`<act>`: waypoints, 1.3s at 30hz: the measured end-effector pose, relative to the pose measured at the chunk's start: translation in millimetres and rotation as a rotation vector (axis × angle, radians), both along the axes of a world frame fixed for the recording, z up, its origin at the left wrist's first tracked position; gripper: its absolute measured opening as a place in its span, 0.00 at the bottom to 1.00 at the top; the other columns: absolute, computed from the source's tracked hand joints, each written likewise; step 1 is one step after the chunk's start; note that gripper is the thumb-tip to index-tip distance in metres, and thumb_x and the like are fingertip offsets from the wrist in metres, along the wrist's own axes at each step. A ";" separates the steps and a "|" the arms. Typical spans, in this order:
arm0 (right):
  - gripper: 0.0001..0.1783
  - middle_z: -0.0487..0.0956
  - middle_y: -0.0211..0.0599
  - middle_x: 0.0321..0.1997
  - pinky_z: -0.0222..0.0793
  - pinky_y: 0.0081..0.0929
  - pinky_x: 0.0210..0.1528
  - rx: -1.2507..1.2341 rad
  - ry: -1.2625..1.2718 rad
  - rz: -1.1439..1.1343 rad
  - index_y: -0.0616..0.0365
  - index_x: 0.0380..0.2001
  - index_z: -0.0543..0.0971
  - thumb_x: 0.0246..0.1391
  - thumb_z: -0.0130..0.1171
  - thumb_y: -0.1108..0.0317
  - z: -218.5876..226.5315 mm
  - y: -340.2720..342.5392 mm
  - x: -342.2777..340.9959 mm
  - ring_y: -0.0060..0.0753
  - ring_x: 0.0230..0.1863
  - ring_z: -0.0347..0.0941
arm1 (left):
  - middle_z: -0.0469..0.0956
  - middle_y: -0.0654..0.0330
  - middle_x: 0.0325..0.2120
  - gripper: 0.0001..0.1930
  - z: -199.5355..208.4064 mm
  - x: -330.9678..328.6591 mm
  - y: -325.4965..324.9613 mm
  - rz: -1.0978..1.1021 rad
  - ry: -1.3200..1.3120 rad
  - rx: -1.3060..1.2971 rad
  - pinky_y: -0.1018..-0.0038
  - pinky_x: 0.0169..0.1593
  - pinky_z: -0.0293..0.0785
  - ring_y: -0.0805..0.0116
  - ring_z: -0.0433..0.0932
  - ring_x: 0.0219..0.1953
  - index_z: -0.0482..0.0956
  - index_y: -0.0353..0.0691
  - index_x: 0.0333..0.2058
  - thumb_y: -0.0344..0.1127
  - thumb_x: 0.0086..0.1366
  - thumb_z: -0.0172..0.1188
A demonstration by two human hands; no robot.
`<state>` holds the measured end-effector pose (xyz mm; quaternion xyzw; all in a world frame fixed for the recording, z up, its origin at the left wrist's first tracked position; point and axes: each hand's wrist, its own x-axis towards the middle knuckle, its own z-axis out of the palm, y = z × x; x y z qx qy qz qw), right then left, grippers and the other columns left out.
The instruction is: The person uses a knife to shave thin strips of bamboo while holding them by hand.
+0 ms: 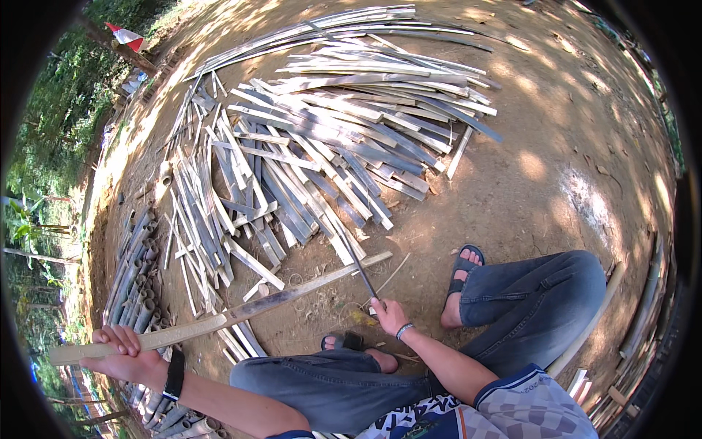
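My left hand, a black band on its wrist, is closed around one end of a long split bamboo strip. The strip slants up to the right across the front of me, pale with a darker stretch in its middle. In my right hand is the handle of a long-bladed knife, its narrow dark blade pointing up and away. Near the strip's far end the blade crosses it; whether the edge bites into the bamboo I cannot tell.
A large heap of split bamboo strips spreads over the dirt ground ahead. Uncut bamboo poles are stacked at the left, with more poles along the right edge. My sandalled feet and bent knees are close to the work.
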<state>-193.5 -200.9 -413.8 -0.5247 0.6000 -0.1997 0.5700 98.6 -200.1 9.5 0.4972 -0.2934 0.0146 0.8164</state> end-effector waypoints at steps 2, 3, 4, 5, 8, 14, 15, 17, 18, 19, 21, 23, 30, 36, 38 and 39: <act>0.37 0.74 0.60 0.19 0.67 0.49 0.35 0.125 0.014 -0.146 0.70 0.23 0.75 0.59 0.42 0.39 -16.3 -5.7 -9.0 0.63 0.28 0.74 | 0.53 0.68 0.09 0.30 -1.5 1.3 -6.8 -0.142 -0.014 -0.034 0.86 0.08 0.45 0.81 0.48 0.07 0.62 0.42 0.23 0.64 0.69 0.30; 0.37 0.74 0.60 0.19 0.67 0.49 0.35 0.259 -0.009 -0.171 0.69 0.23 0.75 0.59 0.42 0.39 -12.9 -6.4 -10.2 0.63 0.28 0.74 | 0.53 0.69 0.09 0.31 -0.9 2.1 -0.6 -0.205 -0.043 -0.036 0.86 0.08 0.44 0.81 0.48 0.07 0.61 0.42 0.22 0.64 0.69 0.28; 0.37 0.74 0.60 0.18 0.67 0.49 0.35 0.394 -0.030 -0.196 0.69 0.23 0.75 0.59 0.42 0.39 -9.2 -6.8 -12.5 0.62 0.28 0.74 | 0.52 0.70 0.08 0.31 -0.5 2.7 6.1 -0.269 -0.072 -0.037 0.87 0.08 0.44 0.82 0.48 0.06 0.61 0.43 0.22 0.65 0.68 0.27; 0.37 0.73 0.60 0.18 0.67 0.48 0.35 0.527 -0.046 -0.232 0.69 0.23 0.75 0.59 0.42 0.39 -3.5 -7.7 -15.8 0.62 0.28 0.74 | 0.52 0.70 0.08 0.32 -0.8 1.7 6.5 -0.343 -0.094 -0.041 0.87 0.09 0.44 0.82 0.47 0.06 0.60 0.44 0.22 0.66 0.68 0.26; 0.36 0.73 0.57 0.18 0.66 0.47 0.33 0.246 -0.081 -0.059 0.68 0.23 0.74 0.60 0.42 0.40 2.6 -1.9 0.7 0.58 0.27 0.74 | 0.52 0.70 0.08 0.30 3.6 -3.0 3.6 -0.431 -0.135 -0.090 0.87 0.08 0.43 0.83 0.47 0.06 0.59 0.45 0.21 0.66 0.68 0.29; 0.35 0.72 0.50 0.15 0.66 0.43 0.27 -0.053 -0.113 0.004 0.66 0.19 0.71 0.61 0.41 0.41 6.9 -7.7 2.1 0.51 0.21 0.72 | 0.52 0.70 0.08 0.29 3.1 -9.8 -3.5 -0.486 -0.142 -0.091 0.87 0.08 0.44 0.83 0.47 0.05 0.58 0.45 0.21 0.64 0.68 0.32; 0.35 0.71 0.46 0.14 0.65 0.40 0.23 0.124 -0.132 -0.081 0.64 0.18 0.70 0.61 0.41 0.41 3.6 -9.4 0.1 0.47 0.18 0.71 | 0.52 0.70 0.08 0.29 3.2 -8.2 -2.3 -0.518 -0.155 -0.103 0.87 0.08 0.44 0.83 0.47 0.05 0.58 0.45 0.21 0.64 0.68 0.33; 0.35 0.69 0.38 0.11 0.64 0.35 0.16 0.478 -0.164 -0.253 0.61 0.16 0.69 0.61 0.40 0.40 2.8 -15.0 -5.1 0.38 0.12 0.69 | 0.52 0.71 0.08 0.29 1.3 -3.6 0.2 -0.584 -0.176 -0.128 0.88 0.08 0.44 0.83 0.47 0.05 0.58 0.45 0.21 0.63 0.69 0.33; 0.34 0.66 0.30 0.10 0.58 0.27 0.10 0.478 -0.241 -0.271 0.58 0.15 0.67 0.61 0.40 0.39 6.8 -14.1 -9.5 0.28 0.08 0.64 | 0.52 0.70 0.08 0.29 0.9 -2.7 1.3 -0.582 -0.160 -0.146 0.88 0.07 0.45 0.83 0.48 0.05 0.58 0.44 0.21 0.63 0.68 0.34; 0.34 0.66 0.30 0.10 0.59 0.28 0.11 0.430 -0.272 -0.212 0.58 0.15 0.68 0.61 0.40 0.39 10.7 -13.2 -6.7 0.28 0.08 0.65 | 0.52 0.70 0.07 0.29 0.9 -1.6 2.6 -0.580 -0.144 -0.165 0.87 0.07 0.46 0.82 0.48 0.04 0.58 0.44 0.21 0.64 0.68 0.35; 0.34 0.66 0.31 0.10 0.60 0.29 0.13 0.336 -0.325 -0.089 0.59 0.16 0.68 0.61 0.41 0.39 22.0 -7.4 3.4 0.29 0.10 0.67 | 0.52 0.70 0.07 0.29 0.7 -1.7 3.0 -0.590 -0.137 -0.165 0.88 0.07 0.46 0.83 0.49 0.04 0.58 0.44 0.21 0.64 0.68 0.35; 0.34 0.70 0.34 0.13 0.62 0.31 0.17 0.103 -0.299 0.000 0.60 0.16 0.68 0.61 0.41 0.40 26.1 -7.7 9.1 0.30 0.13 0.69 | 0.52 0.71 0.08 0.29 2.7 -4.5 0.0 -0.619 -0.161 -0.129 0.88 0.08 0.45 0.83 0.48 0.05 0.58 0.45 0.20 0.64 0.68 0.32; 0.31 0.66 0.31 0.10 0.57 0.28 0.09 0.490 -0.200 -0.278 0.57 0.16 0.65 0.63 0.39 0.43 -3.2 -8.4 -3.9 0.25 0.07 0.61 | 0.52 0.71 0.07 0.29 1.5 1.3 9.0 -0.625 -0.145 -0.167 0.87 0.06 0.46 0.83 0.48 0.05 0.58 0.45 0.21 0.64 0.68 0.34; 0.29 0.64 0.28 0.08 0.56 0.24 0.10 0.113 -0.318 -0.023 0.57 0.17 0.66 0.64 0.40 0.45 41.4 -3.0 16.0 0.23 0.08 0.61 | 0.54 0.70 0.07 0.29 0.6 -10.0 0.9 -0.621 -0.123 -0.195 0.88 0.07 0.48 0.83 0.50 0.04 0.58 0.45 0.21 0.65 0.67 0.36; 0.29 0.64 0.27 0.08 0.56 0.24 0.12 -0.091 -0.314 0.084 0.58 0.17 0.67 0.65 0.40 0.48 41.7 -1.1 19.5 0.22 0.09 0.61 | 0.54 0.70 0.07 0.29 -1.0 -10.1 0.0 -0.621 -0.093 -0.210 0.88 0.06 0.48 0.83 0.50 0.04 0.58 0.45 0.21 0.65 0.67 0.37; 0.29 0.67 0.31 0.09 0.59 0.28 0.15 -0.068 -0.277 0.104 0.60 0.18 0.69 0.64 0.42 0.47 49.8 -2.4 20.0 0.26 0.11 0.64 | 0.54 0.69 0.06 0.29 -0.8 -12.2 3.4 -0.569 -0.071 -0.213 0.88 0.06 0.49 0.83 0.50 0.04 0.58 0.44 0.21 0.66 0.67 0.37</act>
